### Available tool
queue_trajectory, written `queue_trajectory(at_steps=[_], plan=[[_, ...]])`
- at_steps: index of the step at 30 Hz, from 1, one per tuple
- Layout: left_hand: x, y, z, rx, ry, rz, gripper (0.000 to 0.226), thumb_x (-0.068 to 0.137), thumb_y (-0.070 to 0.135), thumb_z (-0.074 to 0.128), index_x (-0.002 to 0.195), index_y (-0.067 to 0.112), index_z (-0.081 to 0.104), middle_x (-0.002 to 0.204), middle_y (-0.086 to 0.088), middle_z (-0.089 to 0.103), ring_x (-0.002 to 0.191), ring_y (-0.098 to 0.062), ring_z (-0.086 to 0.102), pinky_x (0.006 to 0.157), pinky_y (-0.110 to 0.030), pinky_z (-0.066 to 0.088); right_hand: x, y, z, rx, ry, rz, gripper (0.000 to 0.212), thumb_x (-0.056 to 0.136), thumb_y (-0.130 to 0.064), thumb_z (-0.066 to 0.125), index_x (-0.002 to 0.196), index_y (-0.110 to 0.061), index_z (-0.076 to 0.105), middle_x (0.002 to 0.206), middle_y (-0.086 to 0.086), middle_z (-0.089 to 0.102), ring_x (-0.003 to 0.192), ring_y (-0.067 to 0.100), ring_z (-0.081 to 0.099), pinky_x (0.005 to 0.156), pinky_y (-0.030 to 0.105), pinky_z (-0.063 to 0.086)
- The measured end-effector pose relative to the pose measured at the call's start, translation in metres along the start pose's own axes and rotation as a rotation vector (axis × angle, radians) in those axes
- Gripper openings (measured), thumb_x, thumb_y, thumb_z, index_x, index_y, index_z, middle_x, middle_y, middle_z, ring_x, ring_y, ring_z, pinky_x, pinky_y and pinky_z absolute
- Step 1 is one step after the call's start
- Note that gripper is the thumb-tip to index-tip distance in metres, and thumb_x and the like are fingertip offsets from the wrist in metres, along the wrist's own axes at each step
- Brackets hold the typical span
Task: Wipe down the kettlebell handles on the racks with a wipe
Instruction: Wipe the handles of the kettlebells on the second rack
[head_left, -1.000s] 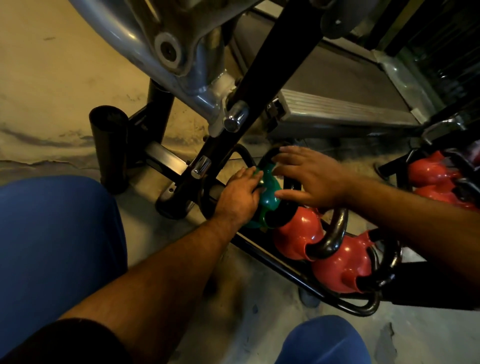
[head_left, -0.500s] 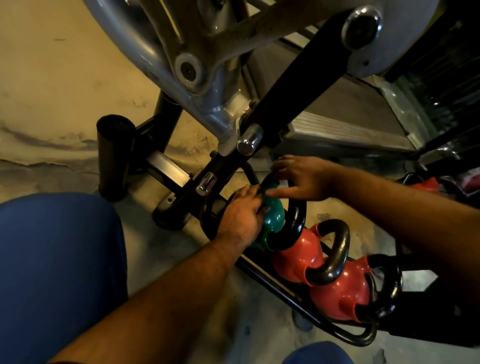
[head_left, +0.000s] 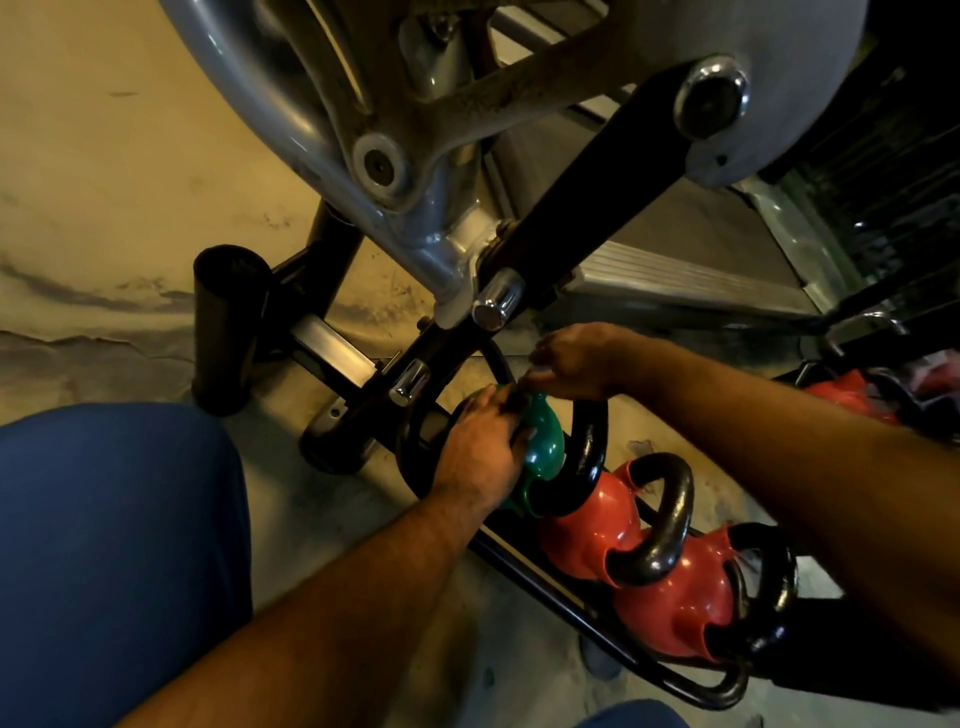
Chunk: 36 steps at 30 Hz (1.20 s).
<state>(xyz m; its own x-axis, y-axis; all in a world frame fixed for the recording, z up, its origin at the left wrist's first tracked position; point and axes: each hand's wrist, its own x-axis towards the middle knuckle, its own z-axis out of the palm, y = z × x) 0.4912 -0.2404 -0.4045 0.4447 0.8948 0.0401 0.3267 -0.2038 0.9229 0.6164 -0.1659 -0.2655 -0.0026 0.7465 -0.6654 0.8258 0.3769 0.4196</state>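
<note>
A low black rack (head_left: 566, 587) on the floor carries the kettlebells: two red ones (head_left: 670, 608) toward its near end, then a green kettlebell (head_left: 545, 447) at its far end. They look heavy, rigid and slick, best taken by the handle (head_left: 589, 452). The left hand (head_left: 480, 452) presses the green body; the right hand (head_left: 571, 358) curls over the handle top, wipe not visible.

A low black rack (head_left: 587, 597) on the concrete floor (head_left: 104, 208) carries one green kettlebell (head_left: 543, 447) and two red kettlebells (head_left: 582, 535) (handles black).
</note>
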Motion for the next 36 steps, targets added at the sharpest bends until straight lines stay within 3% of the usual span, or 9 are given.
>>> queue_trajectory(at_steps=[2,6,10,16,20,25,29,33,36], plan=[[0.0,-0.001,-0.001,0.001,0.005,0.039,0.048,0.099,0.034,0.048,0.146,0.034,0.039,0.146,0.007,0.041,0.138,-0.015,0.034,0.113,-0.035,0.035,-0.003,-0.001,0.003,0.0,0.025,-0.053,0.091,0.082,-0.081,0.008,0.124,-0.024,0.066,0.128,0.004,0.062,0.117,0.021,0.057,0.098,0.043,0.05],[0.002,0.0,-0.003,0.021,-0.034,0.019,0.046,0.101,0.034,0.045,0.146,0.023,0.043,0.154,0.003,0.037,0.145,-0.017,0.025,0.119,-0.035,0.025,-0.014,0.007,-0.001,0.097,0.022,-0.032,0.056,0.101,-0.057,0.029,0.133,-0.023,0.06,0.143,0.006,0.053,0.129,0.024,0.051,0.105,0.044,0.045],[0.003,-0.002,-0.003,0.013,-0.022,0.064,0.044,0.101,0.032,0.047,0.143,0.021,0.047,0.151,0.001,0.042,0.143,-0.017,0.029,0.119,-0.038,0.027,-0.03,0.006,0.008,0.136,0.153,-0.099,0.068,0.091,-0.059,0.026,0.134,-0.022,0.063,0.148,0.005,0.051,0.137,0.019,0.043,0.108,0.037,0.042],[0.004,-0.004,0.0,0.021,-0.044,0.049,0.046,0.102,0.035,0.044,0.145,0.021,0.044,0.154,0.002,0.039,0.146,-0.017,0.025,0.12,-0.037,0.024,-0.035,0.006,0.025,0.186,0.223,-0.06,0.075,0.086,-0.063,0.023,0.137,-0.021,0.061,0.15,0.005,0.049,0.14,0.019,0.04,0.11,0.042,0.042],[0.009,-0.006,-0.001,0.028,-0.087,0.029,0.049,0.102,0.036,0.044,0.148,0.019,0.042,0.158,0.002,0.033,0.148,-0.016,0.021,0.122,-0.033,0.018,-0.046,0.013,0.031,0.341,0.339,0.008,0.055,0.099,-0.052,0.035,0.141,-0.024,0.057,0.155,0.0,0.042,0.141,0.016,0.04,0.108,0.029,0.034],[0.009,-0.007,-0.006,0.047,-0.088,0.023,0.049,0.102,0.033,0.045,0.149,0.018,0.041,0.159,0.002,0.031,0.149,-0.015,0.02,0.119,-0.027,0.015,-0.065,-0.007,0.042,0.439,0.414,-0.025,0.068,0.09,-0.055,0.035,0.146,-0.019,0.052,0.16,0.001,0.035,0.151,0.017,0.023,0.112,0.023,0.017],[0.01,-0.007,-0.006,0.041,-0.107,0.033,0.049,0.102,0.033,0.047,0.149,0.021,0.041,0.159,0.003,0.032,0.149,-0.014,0.019,0.118,-0.025,0.015,-0.085,-0.005,0.04,0.532,0.445,0.053,0.064,0.092,-0.05,0.036,0.149,-0.023,0.045,0.162,-0.005,0.031,0.148,0.011,0.028,0.114,0.032,0.032],[0.01,-0.013,-0.003,0.024,-0.084,0.029,0.046,0.102,0.032,0.047,0.146,0.019,0.045,0.156,0.0,0.037,0.147,-0.016,0.025,0.119,-0.027,0.019,-0.09,-0.029,0.055,0.488,0.491,-0.026,0.069,0.092,-0.055,0.033,0.149,-0.017,0.046,0.163,0.0,0.028,0.154,0.014,0.012,0.12,0.03,0.017],[0.012,-0.013,-0.002,0.043,-0.092,0.053,0.045,0.102,0.034,0.047,0.146,0.021,0.046,0.156,0.0,0.037,0.147,-0.016,0.025,0.12,-0.029,0.02,-0.101,-0.023,0.068,0.473,0.534,-0.074,0.069,0.093,-0.056,0.033,0.148,-0.016,0.048,0.161,0.002,0.033,0.154,0.015,0.015,0.122,0.034,0.021]])
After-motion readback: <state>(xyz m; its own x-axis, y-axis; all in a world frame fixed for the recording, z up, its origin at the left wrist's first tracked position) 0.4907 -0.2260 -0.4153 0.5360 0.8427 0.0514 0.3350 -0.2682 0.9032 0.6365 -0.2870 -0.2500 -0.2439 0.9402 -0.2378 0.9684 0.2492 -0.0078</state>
